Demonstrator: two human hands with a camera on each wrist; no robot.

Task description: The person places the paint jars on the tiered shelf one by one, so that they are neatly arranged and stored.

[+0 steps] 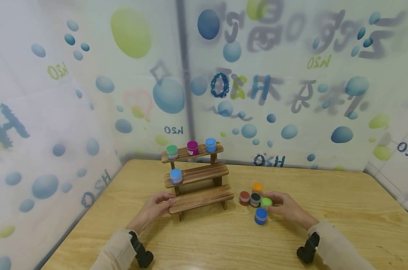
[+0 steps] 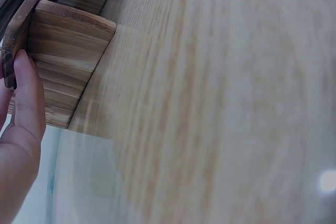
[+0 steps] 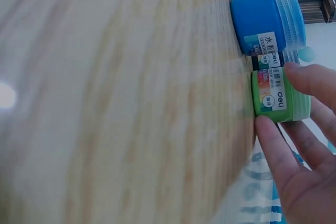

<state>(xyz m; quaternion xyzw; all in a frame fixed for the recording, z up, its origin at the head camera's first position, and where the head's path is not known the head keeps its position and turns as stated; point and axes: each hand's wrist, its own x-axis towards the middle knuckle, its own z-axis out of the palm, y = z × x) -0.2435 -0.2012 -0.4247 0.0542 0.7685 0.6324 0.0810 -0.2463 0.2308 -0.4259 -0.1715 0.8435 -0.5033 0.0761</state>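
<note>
A three-step wooden shelf (image 1: 201, 198) stands on the table. My left hand (image 1: 155, 205) grips the left end of its lowest step; in the left wrist view a finger and the thumb lie on either side of the board. My right hand (image 1: 285, 206) holds a light green paint jar (image 3: 273, 95) between thumb and fingers. That jar stands in a small cluster with a dark blue jar (image 1: 260, 216), a black jar (image 1: 255, 200), a brown-red jar (image 1: 244, 198) and an orange jar (image 1: 257, 188). Whether the green jar touches the table cannot be told.
On the shelf's top step sit a green jar (image 1: 172, 152), a magenta jar (image 1: 192, 148) and a light blue jar (image 1: 210, 145). Another light blue jar (image 1: 176, 176) is at the middle step's left end. Patterned curtains (image 1: 291, 93) hang behind the wooden table (image 1: 207, 243).
</note>
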